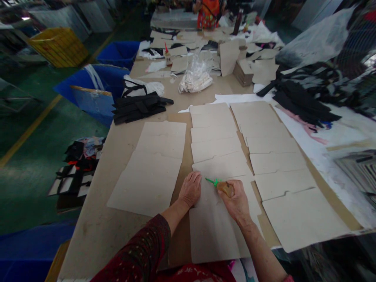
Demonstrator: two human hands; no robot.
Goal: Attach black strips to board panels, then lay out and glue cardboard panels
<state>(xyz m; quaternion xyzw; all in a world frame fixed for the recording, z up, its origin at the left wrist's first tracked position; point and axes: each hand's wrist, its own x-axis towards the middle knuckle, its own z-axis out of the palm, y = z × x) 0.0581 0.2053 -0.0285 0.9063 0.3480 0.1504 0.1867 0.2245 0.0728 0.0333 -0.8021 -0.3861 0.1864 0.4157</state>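
Observation:
In my right hand (237, 201) is a small glue bottle (225, 188) with amber contents and a green nozzle, tipped so that the nozzle points left, just over the middle row of cardboard pieces. My fingers wrap round its body. My left hand (190, 188) lies flat at the left edge of that row, fingers on the cardboard piece (207, 196) and holding nothing. The grey-beige pieces overlap one another in the middle row. Another overlapping row of cardboard pieces (282, 160) runs along the right, and larger cardboard sheets (147, 180) lie to the left.
Black fabric strips (141, 107) lie at the table's left edge, beside blue bins (96, 84). A clear plastic bag (196, 76), a second glue bottle (167, 56) and cardboard stacks (243, 72) stand farther back. Dark straps (305, 100) are heaped at right. A person (208, 13) is at the far end.

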